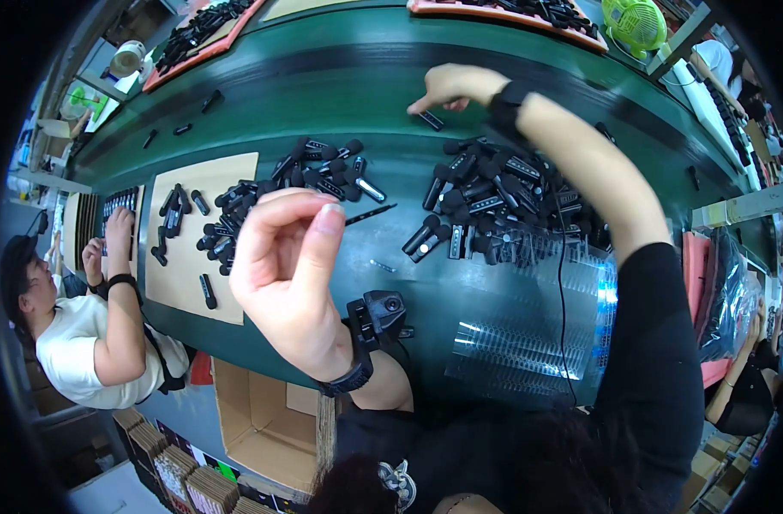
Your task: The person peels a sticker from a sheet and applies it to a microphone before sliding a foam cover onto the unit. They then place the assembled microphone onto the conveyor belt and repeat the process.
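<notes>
Just past the heap (498,184) edge, right hand (453,86) touches black device (432,121), grip unclear; left hand (282,287) has fingers curled closed.

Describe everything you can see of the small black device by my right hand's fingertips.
The small black device is slim and elongated, plastic-looking, with a row of tiny pale marks along its face. It appears to lie slanted on the green surface, beyond the pile of black devices, its right end nearer you. Your right hand has a fingertip at its left end; whether it grips is unclear.
</notes>
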{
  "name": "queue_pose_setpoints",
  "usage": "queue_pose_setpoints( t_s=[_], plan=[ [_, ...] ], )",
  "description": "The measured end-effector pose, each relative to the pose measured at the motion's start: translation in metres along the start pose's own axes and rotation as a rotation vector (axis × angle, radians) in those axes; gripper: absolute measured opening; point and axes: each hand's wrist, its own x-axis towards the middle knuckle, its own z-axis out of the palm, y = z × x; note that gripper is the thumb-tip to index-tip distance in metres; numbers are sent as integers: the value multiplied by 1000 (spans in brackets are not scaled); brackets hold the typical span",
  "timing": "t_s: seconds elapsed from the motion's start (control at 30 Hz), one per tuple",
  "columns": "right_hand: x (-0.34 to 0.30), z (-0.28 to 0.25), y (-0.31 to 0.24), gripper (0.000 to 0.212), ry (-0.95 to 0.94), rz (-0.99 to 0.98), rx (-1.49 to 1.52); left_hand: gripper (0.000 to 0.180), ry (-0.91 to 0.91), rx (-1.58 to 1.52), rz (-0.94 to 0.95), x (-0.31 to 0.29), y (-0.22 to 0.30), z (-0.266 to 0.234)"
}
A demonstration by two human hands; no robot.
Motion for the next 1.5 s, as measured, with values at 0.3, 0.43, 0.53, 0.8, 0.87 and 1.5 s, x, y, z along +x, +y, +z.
queue_pose_setpoints(
  t_s=[0.3,0.43,0.53,0.8,0.87,1.5],
  plan=[
    [-1,-11,4,32,-128,67,269,18,28,39,-83,1,-5,11],
    [-128,-38,-5,23,569,-417,4,23,-78,-15,-114,-1,-8,23],
    [-197,-7,-2,19,804,-466,248,27,-153,-109,-141,-5,-12,40],
    [-267,65,-7,31,904,-331,639,36,-169,-469,-296,-29,-13,82],
    [-272,73,-10,32,936,-325,596,39,-214,-410,-297,-35,-14,87],
    [-286,80,-10,38,1092,-378,414,47,-275,-364,-313,-50,-21,101]
  ],
)
